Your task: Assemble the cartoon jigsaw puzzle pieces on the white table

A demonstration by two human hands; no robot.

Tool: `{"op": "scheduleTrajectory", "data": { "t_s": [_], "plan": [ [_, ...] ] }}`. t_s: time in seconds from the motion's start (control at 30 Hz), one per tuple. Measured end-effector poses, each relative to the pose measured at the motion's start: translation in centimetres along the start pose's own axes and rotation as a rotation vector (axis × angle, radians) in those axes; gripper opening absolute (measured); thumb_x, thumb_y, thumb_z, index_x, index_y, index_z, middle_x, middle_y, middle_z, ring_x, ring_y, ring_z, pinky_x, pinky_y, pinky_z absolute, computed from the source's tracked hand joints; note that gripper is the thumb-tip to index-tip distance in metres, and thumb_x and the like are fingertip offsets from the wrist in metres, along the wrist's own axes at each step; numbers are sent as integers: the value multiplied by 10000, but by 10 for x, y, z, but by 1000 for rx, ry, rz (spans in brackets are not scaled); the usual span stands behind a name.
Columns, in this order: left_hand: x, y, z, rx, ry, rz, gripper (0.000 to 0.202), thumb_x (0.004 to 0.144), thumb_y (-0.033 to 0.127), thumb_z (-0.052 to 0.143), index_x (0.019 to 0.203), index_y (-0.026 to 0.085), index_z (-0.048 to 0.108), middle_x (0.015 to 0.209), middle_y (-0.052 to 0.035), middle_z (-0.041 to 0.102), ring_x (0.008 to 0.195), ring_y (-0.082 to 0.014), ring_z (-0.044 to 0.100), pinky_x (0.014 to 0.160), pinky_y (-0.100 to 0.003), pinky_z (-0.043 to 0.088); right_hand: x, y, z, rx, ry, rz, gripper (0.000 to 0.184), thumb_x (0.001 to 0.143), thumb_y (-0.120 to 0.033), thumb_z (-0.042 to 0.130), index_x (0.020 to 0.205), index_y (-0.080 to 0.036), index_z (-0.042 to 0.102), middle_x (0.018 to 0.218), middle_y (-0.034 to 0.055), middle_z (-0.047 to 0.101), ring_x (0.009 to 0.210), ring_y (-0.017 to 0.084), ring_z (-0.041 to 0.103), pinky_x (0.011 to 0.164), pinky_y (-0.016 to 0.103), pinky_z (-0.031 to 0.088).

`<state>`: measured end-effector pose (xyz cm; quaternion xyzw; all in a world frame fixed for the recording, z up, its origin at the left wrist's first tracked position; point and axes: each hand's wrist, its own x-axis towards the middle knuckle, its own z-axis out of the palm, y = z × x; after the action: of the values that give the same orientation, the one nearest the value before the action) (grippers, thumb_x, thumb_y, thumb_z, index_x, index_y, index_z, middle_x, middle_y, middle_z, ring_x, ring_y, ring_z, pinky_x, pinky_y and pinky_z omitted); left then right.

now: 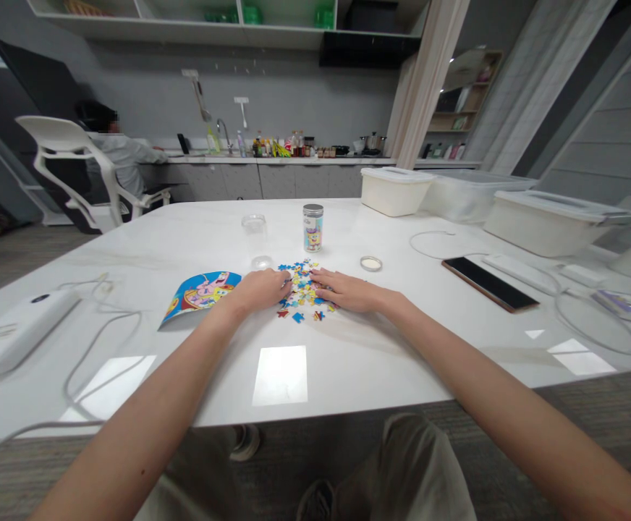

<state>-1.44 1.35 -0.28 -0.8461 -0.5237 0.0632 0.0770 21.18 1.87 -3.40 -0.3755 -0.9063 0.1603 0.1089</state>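
Observation:
A pile of small jigsaw puzzle pieces (pixel 303 289) in blue, yellow and red lies on the white table. My left hand (pixel 265 288) rests at the pile's left edge, its bent fingertips touching the pieces and partly hidden. From the other side, my right hand (pixel 352 291) lies with its fingers spread over the right edge of the pile. Just behind the pieces stands a clear jar (pixel 312 230) with a cartoon label and a silver cap. A curled cartoon picture sheet (pixel 199 295) lies left of my left hand.
An empty clear jar (pixel 254 226), a clear disc (pixel 262 263) and a silver ring lid (pixel 370 263) lie nearby. At right are a dark phone (pixel 489 284), cables and storage bins (pixel 551 223). A white power strip (pixel 19 329) lies left. A person (pixel 123 155) sits at the back left.

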Motion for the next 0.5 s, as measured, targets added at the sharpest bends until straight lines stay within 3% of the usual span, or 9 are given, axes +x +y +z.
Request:
{"op": "scheduleTrajectory", "data": {
  "t_s": [0.5],
  "plan": [
    [-2,2,-5,-49,-29,-26,474,953,471,303,1214,196,588,1074,-142,693,969,-291,663,786,-358,485,-4,5,-6,-8,40,203,664,956,-562,330,1477,-151,353,1553,120,307,1452,271,231,1188,439,201]
  ]
}}
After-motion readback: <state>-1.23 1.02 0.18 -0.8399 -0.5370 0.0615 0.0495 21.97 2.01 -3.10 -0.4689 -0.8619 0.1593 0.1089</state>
